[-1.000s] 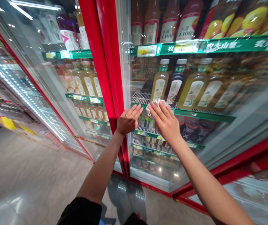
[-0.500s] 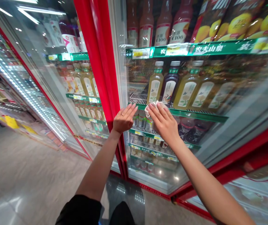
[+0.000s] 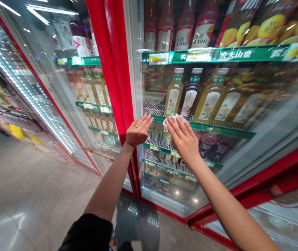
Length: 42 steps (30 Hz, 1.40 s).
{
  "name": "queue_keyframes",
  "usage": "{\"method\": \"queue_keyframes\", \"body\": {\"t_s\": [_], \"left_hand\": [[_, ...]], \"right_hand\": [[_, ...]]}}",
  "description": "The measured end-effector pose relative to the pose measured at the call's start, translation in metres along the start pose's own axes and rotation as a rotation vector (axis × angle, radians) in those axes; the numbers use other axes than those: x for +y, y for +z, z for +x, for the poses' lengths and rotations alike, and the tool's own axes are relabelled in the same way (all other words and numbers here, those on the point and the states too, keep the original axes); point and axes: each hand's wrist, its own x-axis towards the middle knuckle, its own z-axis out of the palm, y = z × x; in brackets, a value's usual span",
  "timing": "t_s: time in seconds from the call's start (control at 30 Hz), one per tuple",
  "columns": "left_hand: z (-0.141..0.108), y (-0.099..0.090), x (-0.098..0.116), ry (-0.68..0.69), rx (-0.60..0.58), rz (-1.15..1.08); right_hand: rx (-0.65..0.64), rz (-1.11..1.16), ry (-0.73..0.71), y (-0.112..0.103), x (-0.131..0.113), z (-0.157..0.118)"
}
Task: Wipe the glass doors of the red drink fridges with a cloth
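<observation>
A crumpled white cloth (image 3: 165,124) lies under the fingers of my right hand (image 3: 185,136), which holds it flat against the glass door (image 3: 276,108) of a drinks cooler. Part of the cloth is hidden by the fingers. To the left, my left hand (image 3: 139,129) has its fingers stretched out and carries a ring. It is near the glass edge by the red door frame (image 3: 111,62) and holds nothing; whether its palm touches is hidden. Behind the glass, just above the right hand, stand a yellow drink bottle (image 3: 173,99) and a dark one (image 3: 190,97).
Green-edged shelves (image 3: 227,129) with bottles sit inside the cooler. Another glass door (image 3: 52,80) is on the left, beside a lit display case (image 3: 38,101). Below is a shiny grey floor (image 3: 47,198). A red rail (image 3: 274,164) runs along the lower right.
My right hand and the cloth have shifted very slightly right and down on the glass. The left hand stays nearly in place. The view has tilted a little, and the dark shape at the bottom has dropped lower.
</observation>
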Motion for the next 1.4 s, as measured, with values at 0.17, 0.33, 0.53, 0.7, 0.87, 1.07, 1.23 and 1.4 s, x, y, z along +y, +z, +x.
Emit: {"method": "queue_keyframes", "body": {"t_s": [0.17, 0.33, 0.53, 0.7, 0.87, 1.07, 1.23, 1.4], "left_hand": [[-0.001, 0.000, 0.000, -0.006, -0.007, -0.024], [-0.002, 0.002, -0.001, -0.006, -0.005, -0.014], [-0.004, 0.003, -0.001, -0.022, -0.013, -0.047], [-0.006, 0.004, -0.002, -0.028, -0.007, -0.076], [-0.005, 0.002, -0.002, 0.012, 0.028, -0.053], [-0.005, -0.001, -0.003, 0.036, 0.060, -0.087], [-0.006, 0.001, -0.004, 0.023, 0.014, -0.158], [-0.008, 0.000, -0.007, 0.063, 0.031, -0.160]], "right_hand": [[0.052, -0.039, 0.113, 0.000, 0.001, 0.004], [-0.005, 0.044, 0.082, 0.007, -0.009, 0.016], [-0.021, 0.021, 0.086, -0.003, 0.003, -0.006], [0.045, 0.003, 0.196, -0.004, 0.006, 0.007], [-0.037, -0.012, 0.138, -0.002, 0.000, -0.004], [0.027, -0.106, 0.194, -0.009, 0.007, -0.023], [0.048, -0.078, 0.281, 0.001, -0.004, 0.003], [-0.046, -0.129, 0.152, -0.009, -0.003, -0.008]]}}
